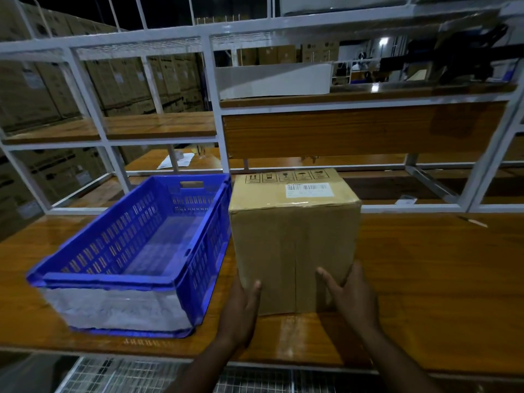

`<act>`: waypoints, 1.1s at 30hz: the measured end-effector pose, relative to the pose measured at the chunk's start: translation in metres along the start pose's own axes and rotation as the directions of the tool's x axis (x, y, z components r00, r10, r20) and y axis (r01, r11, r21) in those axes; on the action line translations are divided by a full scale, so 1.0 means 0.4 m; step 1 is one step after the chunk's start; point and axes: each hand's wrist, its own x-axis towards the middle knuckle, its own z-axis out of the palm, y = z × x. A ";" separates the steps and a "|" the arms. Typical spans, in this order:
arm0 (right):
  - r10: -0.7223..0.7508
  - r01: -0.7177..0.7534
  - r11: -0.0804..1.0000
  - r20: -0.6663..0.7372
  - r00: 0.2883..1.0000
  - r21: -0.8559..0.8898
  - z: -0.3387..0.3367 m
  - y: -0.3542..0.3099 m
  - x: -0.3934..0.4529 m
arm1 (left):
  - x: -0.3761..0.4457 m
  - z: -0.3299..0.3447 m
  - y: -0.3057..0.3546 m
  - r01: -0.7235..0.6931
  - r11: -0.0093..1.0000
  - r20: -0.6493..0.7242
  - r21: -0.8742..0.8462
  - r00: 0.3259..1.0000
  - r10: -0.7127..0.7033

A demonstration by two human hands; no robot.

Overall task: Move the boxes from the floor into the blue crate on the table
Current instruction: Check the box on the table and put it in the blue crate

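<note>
Nearest the camera, a wire mesh shelf [136, 375] is seen below the table [425, 293] edge.

Left hand [241, 310]: laid against the lower left corner of the cardboard box [295, 245], thumb on the front face, fingers hidden round the side. Right hand [350, 296]: pressed on the lower right corner, thumb on the front face, fingers extended along the side. Grip on both sides is an open-palm squeeze, nothing pinched; how far the left fingers are curled cannot be told.

The box is seen on the table, or just above it, upright, with the label and handling marks on top. The blue crate [198, 268] is just beside it on the left, nearly touching, and nothing is seen inside.

Risks, judged from here:
- Box is held low and by friction only; slip or forward tip is likely if it is lifted fast.
- Box looks tall against the crate wall; the near rim could be clipped if it is not raised enough, and the crate shoved along the glossy table.
- Fit inside the crate looks tight widthwise; jamming is possible if it is lowered skewed.

Behind, a white frame rack [215, 114] with wooden shelves is seen, and stacked cartons [56, 89] beyond.
</note>
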 end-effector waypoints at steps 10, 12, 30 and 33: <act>0.009 -0.010 1.000 0.159 0.987 0.005 0.013 0.077 -0.017 | 0.001 -0.003 0.025 0.127 0.992 -0.053 -0.026 0.990 -0.128; -0.047 0.037 0.993 0.088 0.995 0.110 -0.013 0.035 -0.008 | 0.009 -0.016 0.074 0.077 0.997 -0.059 -0.023 0.995 -0.079; -0.269 0.284 0.958 -0.202 0.942 0.049 -0.282 -0.333 0.162 | 0.066 -0.109 0.442 -0.129 0.883 -0.095 -0.450 0.991 0.097; -0.275 0.276 0.961 -0.030 0.961 0.021 -0.290 -0.357 0.194 | 0.123 -0.131 0.453 -0.128 0.887 -0.093 -0.443 0.991 0.097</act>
